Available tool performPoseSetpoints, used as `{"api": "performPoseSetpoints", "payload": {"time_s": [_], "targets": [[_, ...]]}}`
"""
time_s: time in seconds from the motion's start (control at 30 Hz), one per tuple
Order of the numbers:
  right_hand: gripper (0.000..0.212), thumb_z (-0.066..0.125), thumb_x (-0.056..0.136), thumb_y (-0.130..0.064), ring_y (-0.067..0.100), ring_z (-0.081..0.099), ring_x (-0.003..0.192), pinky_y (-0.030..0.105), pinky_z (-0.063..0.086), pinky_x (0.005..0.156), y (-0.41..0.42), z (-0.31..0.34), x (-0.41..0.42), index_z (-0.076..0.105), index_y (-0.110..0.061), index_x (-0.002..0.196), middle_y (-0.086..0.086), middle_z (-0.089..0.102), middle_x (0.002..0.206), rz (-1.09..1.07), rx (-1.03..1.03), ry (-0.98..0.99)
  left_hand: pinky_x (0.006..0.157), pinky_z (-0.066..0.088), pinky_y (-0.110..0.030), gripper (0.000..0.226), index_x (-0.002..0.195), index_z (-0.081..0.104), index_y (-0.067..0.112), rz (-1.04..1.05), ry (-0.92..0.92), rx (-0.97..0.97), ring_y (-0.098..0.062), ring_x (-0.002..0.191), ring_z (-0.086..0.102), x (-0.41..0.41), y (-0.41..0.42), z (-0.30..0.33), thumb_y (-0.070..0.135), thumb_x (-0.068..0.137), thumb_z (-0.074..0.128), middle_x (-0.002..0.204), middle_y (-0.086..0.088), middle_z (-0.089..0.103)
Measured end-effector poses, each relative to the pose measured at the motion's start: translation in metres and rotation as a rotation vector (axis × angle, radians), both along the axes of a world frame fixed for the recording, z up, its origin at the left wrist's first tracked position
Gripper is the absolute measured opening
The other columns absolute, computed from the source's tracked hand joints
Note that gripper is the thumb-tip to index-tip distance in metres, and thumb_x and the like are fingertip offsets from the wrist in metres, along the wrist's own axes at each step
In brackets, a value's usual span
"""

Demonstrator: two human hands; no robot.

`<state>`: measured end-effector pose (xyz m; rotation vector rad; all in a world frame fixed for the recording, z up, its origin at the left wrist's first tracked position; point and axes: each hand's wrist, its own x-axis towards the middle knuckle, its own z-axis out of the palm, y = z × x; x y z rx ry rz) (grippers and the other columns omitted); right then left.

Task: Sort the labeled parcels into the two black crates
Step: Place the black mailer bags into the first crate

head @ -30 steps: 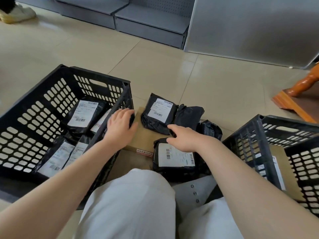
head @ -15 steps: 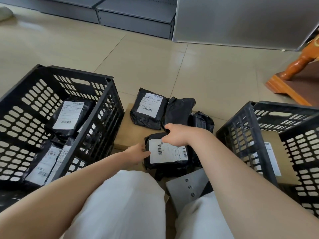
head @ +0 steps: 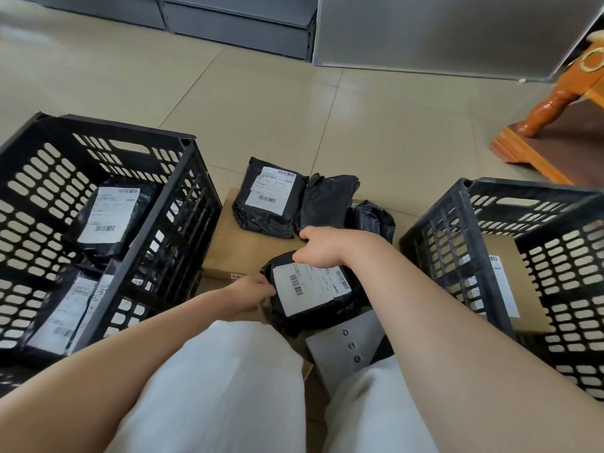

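A black parcel with a white label (head: 310,289) lies tilted just in front of my knees. My right hand (head: 322,248) grips its far top edge, and my left hand (head: 251,291) holds its left edge. Behind it, a second labeled black parcel (head: 268,204) rests on a flat cardboard box (head: 248,250), with two label-less black bags (head: 327,201) beside it. The left black crate (head: 170,204) holds several labeled black parcels. The right black crate (head: 457,243) holds a brown cardboard parcel (head: 510,289) with a label.
A grey metal plate with screws (head: 346,344) lies between my knees. A wooden furniture leg on a base (head: 552,125) stands at the far right. Grey metal shelving and a panel (head: 425,34) line the back. Beige tiled floor stretches beyond the parcels.
My left hand left the left crate's rim and came over to the near parcel's left edge. My right hand closed on its top edge and the parcel tilted up.
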<state>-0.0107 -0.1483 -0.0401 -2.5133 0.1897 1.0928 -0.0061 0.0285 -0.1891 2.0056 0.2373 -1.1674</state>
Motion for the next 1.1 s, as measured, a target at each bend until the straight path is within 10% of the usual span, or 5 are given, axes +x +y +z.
{"api": "performPoseSetpoints", "payload": {"time_s": [0.23,0.4,0.67,0.9,1.1], "targets": [[0.056,0.046,0.098,-0.033,0.028,0.046,0.134,0.039,0.038,0.108,-0.006,-0.006,0.000,0.038,-0.012,0.150,0.011,0.044,0.150,-0.010,-0.032,0.025,0.098,0.051,-0.044,0.024,0.111,0.067,0.014,0.285,0.064,-0.261,-0.027,0.109,0.063,0.000,0.008,0.008,0.016,0.091,0.053,0.114,-0.010,0.070],[0.039,0.047,0.097,-0.032,0.020,0.057,0.099,0.033,0.044,0.080,-0.017,-0.013,0.002,0.056,-0.009,0.127,0.008,0.060,0.120,-0.058,-0.021,0.025,0.075,0.051,-0.037,0.017,0.103,0.062,0.009,0.474,0.042,-0.417,-0.025,0.084,0.062,0.000,0.006,0.019,0.010,0.095,0.047,0.098,-0.012,0.065],[0.042,0.040,0.105,-0.019,0.027,0.053,0.106,0.034,0.047,0.094,-0.038,-0.017,-0.002,0.045,-0.004,0.143,0.015,0.052,0.139,-0.332,0.010,0.004,0.074,0.057,-0.038,0.037,0.130,0.057,0.006,0.755,0.071,-0.598,-0.027,0.094,0.064,0.008,0.017,0.029,0.012,0.095,0.045,0.128,-0.018,0.063],[0.051,0.059,0.095,-0.042,0.024,0.064,0.095,0.030,0.053,0.067,-0.042,-0.036,0.003,0.050,-0.013,0.136,0.006,0.063,0.113,-0.816,0.328,-0.123,0.090,0.056,-0.044,0.034,0.122,0.056,0.005,0.698,0.025,-0.703,-0.032,0.107,0.051,0.006,0.017,0.033,0.005,0.091,0.043,0.126,-0.019,0.055],[0.027,0.065,0.094,-0.017,0.023,0.067,0.101,0.041,0.060,0.083,-0.042,-0.040,0.010,0.058,-0.014,0.120,0.006,0.068,0.115,-0.958,0.493,-0.265,0.083,0.059,-0.049,0.027,0.122,0.054,0.001,0.593,0.007,-0.749,-0.034,0.114,0.059,0.004,0.016,0.037,-0.001,0.097,0.042,0.134,-0.022,0.058]]}}
